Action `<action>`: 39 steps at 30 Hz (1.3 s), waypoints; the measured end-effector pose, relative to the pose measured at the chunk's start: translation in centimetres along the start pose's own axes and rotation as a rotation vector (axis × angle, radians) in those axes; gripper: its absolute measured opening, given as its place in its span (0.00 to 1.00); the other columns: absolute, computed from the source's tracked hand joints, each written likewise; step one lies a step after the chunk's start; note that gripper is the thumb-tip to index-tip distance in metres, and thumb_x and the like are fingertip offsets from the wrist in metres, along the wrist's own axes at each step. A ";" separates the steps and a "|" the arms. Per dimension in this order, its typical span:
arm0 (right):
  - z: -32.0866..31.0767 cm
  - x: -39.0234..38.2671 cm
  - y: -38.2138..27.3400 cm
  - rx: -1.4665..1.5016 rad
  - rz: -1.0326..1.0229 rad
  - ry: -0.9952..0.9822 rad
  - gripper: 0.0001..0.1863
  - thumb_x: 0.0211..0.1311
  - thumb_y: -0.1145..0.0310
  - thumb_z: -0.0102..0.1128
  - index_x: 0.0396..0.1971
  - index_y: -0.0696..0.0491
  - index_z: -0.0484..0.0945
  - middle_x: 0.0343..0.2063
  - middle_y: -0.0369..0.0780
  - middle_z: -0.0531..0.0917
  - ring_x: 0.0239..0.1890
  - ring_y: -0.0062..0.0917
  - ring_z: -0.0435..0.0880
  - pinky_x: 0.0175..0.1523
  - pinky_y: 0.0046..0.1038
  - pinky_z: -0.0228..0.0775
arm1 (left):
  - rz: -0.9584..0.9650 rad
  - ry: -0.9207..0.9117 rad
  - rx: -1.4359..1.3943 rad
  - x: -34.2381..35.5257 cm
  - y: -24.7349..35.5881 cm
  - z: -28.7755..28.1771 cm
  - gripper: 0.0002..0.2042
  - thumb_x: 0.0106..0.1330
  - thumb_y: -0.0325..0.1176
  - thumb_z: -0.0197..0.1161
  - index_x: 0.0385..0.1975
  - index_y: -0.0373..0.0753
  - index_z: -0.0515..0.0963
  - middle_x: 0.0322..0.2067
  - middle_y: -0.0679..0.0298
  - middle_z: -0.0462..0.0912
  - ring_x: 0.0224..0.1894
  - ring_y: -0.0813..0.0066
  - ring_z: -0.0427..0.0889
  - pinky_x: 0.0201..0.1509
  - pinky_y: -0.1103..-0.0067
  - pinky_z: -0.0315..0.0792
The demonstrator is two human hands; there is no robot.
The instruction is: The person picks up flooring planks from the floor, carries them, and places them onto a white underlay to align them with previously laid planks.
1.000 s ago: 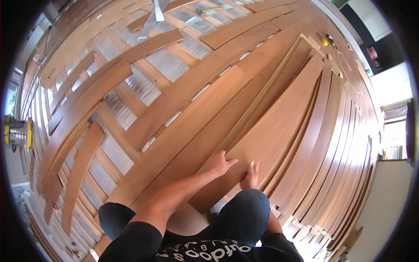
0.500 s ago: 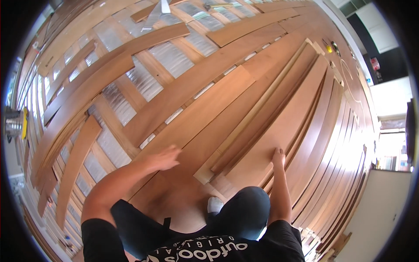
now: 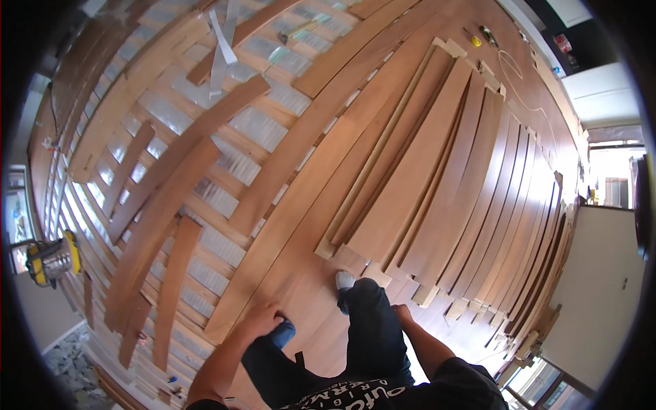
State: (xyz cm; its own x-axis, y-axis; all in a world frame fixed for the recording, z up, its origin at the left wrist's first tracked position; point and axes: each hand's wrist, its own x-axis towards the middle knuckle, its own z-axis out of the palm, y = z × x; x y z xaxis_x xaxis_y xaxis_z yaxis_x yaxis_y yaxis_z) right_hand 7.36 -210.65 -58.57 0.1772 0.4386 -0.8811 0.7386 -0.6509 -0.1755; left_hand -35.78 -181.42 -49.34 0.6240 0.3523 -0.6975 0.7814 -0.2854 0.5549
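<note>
My left hand (image 3: 263, 319) is beside my bent left leg, low over the laid wooden floorboards (image 3: 301, 273). Its fingers are loosely extended and hold nothing that I can see. My right hand (image 3: 403, 314) is next to my right knee, away from the boards; its fingers are too small and partly hidden to read. In front of it lies a wide stack of loose reddish-brown floorboards (image 3: 417, 178), fanned out side by side on short wooden blocks (image 3: 425, 295). My right foot, in a light sock or shoe (image 3: 345, 281), rests on the floor near the stack's close end.
On the left, pale joists (image 3: 205, 225) cross silvery sheeting, with loose planks (image 3: 171, 198) lying over them. A yellow-and-black machine (image 3: 53, 260) is at the far left. White strips (image 3: 222, 48) and a hammer-like tool (image 3: 297, 31) lie farther off. A cable (image 3: 509, 65) lies beyond the stack.
My right hand has come off the stacked boards and back to my knee. The left hand has drawn back toward my leg. The view has shifted, with the boards now farther from me.
</note>
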 end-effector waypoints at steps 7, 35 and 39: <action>-8.4 -14.3 4.3 -0.097 -0.394 0.175 0.15 0.60 0.66 0.46 0.39 0.51 0.82 0.42 0.43 0.84 0.44 0.41 0.83 0.48 0.38 0.76 | -0.288 0.005 -0.267 -18.4 12.6 -7.3 0.14 0.62 0.38 0.63 0.43 0.36 0.77 0.35 0.52 0.82 0.39 0.59 0.82 0.42 0.71 0.75; -70.1 -5.9 -4.8 0.538 0.069 0.509 0.17 0.62 0.58 0.53 0.42 0.56 0.81 0.27 0.44 0.84 0.29 0.29 0.83 0.37 0.32 0.75 | -0.164 0.691 -0.947 22.5 23.8 -68.6 0.03 0.65 0.26 0.56 0.29 0.39 0.76 0.22 0.69 0.77 0.24 0.81 0.75 0.27 0.82 0.70; -72.8 -0.2 -1.8 0.767 0.223 0.203 0.17 0.63 0.59 0.48 0.43 0.52 0.81 0.47 0.46 0.81 0.53 0.38 0.78 0.60 0.33 0.68 | -0.250 0.590 -0.882 32.8 27.9 -73.3 0.03 0.66 0.27 0.56 0.31 0.39 0.76 0.22 0.68 0.78 0.23 0.80 0.75 0.27 0.81 0.71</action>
State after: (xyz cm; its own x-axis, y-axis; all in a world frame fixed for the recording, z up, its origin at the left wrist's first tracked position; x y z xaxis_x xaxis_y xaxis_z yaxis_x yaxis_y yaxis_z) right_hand 53.30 -164.44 -26.05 0.4354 0.3040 -0.8473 0.0354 -0.9463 -0.3213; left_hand 6.74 -112.51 -23.55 0.1668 0.7511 -0.6387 0.4671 0.5103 0.7221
